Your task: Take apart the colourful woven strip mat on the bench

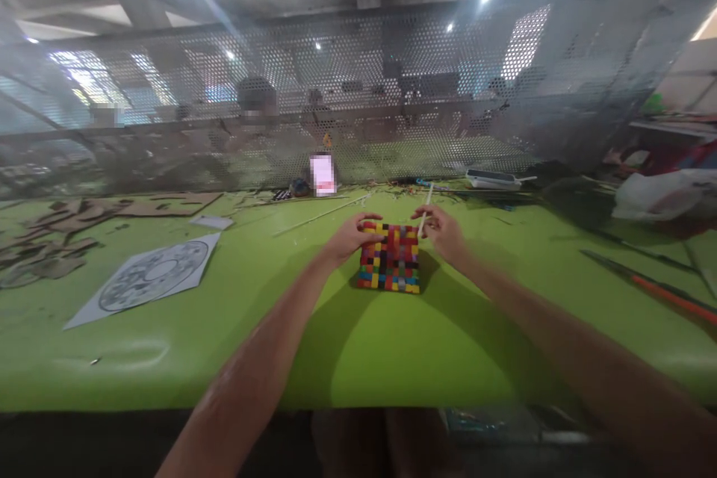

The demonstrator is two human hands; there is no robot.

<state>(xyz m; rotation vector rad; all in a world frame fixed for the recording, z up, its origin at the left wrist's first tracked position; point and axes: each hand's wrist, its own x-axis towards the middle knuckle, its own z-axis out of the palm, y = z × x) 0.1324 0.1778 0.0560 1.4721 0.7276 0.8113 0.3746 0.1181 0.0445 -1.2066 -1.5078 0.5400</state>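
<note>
A small woven mat of many coloured squares (390, 260) lies on the green table (336, 343) in front of me. My left hand (352, 235) rests on its far left corner, fingers curled over the edge. My right hand (444, 230) is at the far right corner, pinching a thin pale stick (426, 205) that points away from me.
A paper sheet printed with a round pattern (151, 276) lies at the left, with brown cardboard cut-outs (61, 235) behind it. A perforated metal screen (358, 104) closes the far edge. Long sticks (322, 215), an orange-handled tool (666, 295) and a white bag (661, 194) lie at the right.
</note>
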